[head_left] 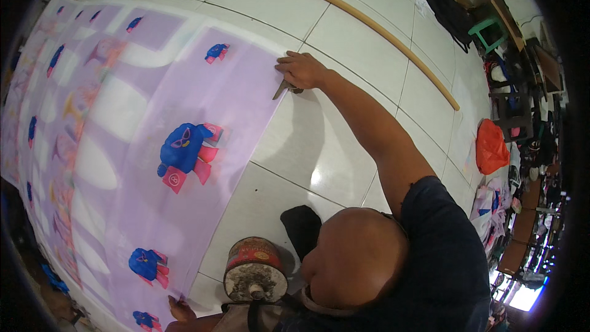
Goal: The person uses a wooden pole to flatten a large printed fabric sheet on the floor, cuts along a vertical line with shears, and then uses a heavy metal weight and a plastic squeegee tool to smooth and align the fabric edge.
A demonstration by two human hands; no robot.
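Note:
A wide lilac printed fabric sheet (184, 86) with blue and pink cartoon figures lies across the floor on the left. At its far right corner is my right hand (301, 71), its fingers closed over the edge. A dark pointed metal blade (280, 90) juts from under that hand; the rest of the tool is hidden. My left hand (181, 311) grips the near edge of the fabric at the bottom, its fingers partly hidden. Beside the fabric edge, in front of my bent knee (359, 258), stands a round red tin (253, 252) with a stained, knobbed end.
A long yellowish pole (369, 21) lies curved across the tiled floor (344, 141) beyond the fabric. To the right sit a red-orange bag (491, 147), a green stool (488, 34) and cluttered shelves (528, 209). Black cloth (445, 12) lies at the far right.

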